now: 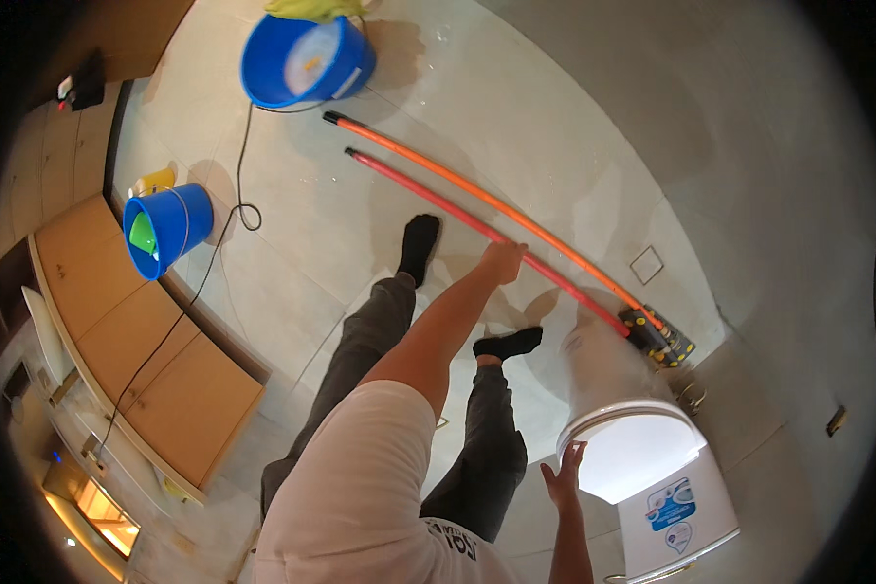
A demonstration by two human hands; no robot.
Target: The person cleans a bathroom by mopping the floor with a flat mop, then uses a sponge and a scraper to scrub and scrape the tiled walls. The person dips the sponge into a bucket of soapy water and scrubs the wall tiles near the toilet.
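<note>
My left hand (503,262) is closed round a red pole (428,198), gripping it partway along. An orange pole (496,204) lies on the floor just beyond, nearly alongside the red one. Both run to dark, yellow-spotted heads (660,337) at the right, by the toilet; the heads overlap, and their exact kind is unclear. My right hand (563,477) is open, with its fingers spread at the left edge of the white toilet (642,453). Whether its fingertips touch the toilet cannot be seen. Nothing shows in that hand.
A large blue bucket (263,66) with foamy water and a yellow-green cloth (311,9) stands far off. Left are a smaller blue bucket (187,219), a yellow bottle (156,181) and wooden cabinets (131,321). A dark cord (241,165) crosses the floor. My socked feet stand near the poles.
</note>
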